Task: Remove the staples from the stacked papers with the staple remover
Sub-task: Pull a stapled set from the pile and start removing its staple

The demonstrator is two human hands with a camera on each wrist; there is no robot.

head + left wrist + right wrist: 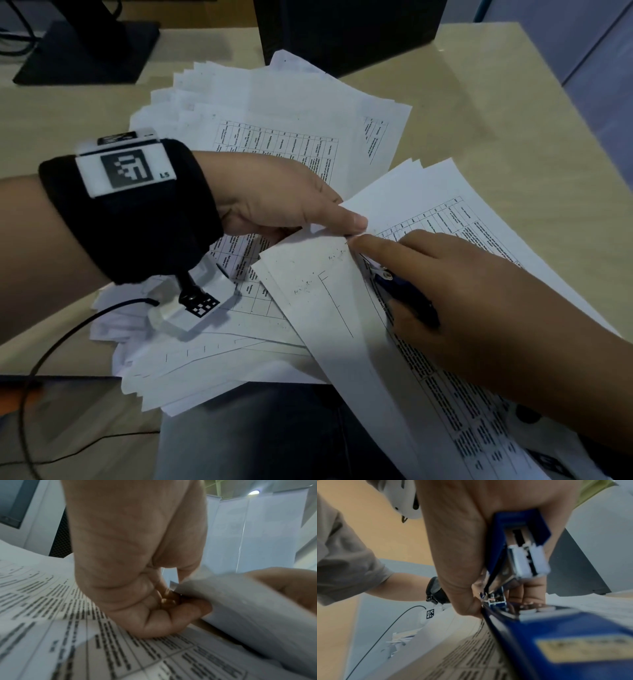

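A stapled set of printed papers [435, 209] lies slanted on the desk, its top sheet [322, 294] folded back toward me. My left hand [274, 195] pinches the set's near corner, thumb on top; in the left wrist view its curled fingers [171, 609] hold the bent paper [240, 608]. My right hand [455, 294] grips the blue staple remover [404, 294], and its straight index finger touches that corner beside the left thumb. The right wrist view shows the staple remover [520, 545] held in the palm, its metal tip at the paper edge. No staple shows clearly.
Several loose printed sheets [274, 109] fan out on the beige desk [513, 109] under and behind my hands. A black monitor base [85, 51] stands at the back left, a dark box [342, 31] at the back centre. A black cable [61, 346] loops off the desk's front edge.
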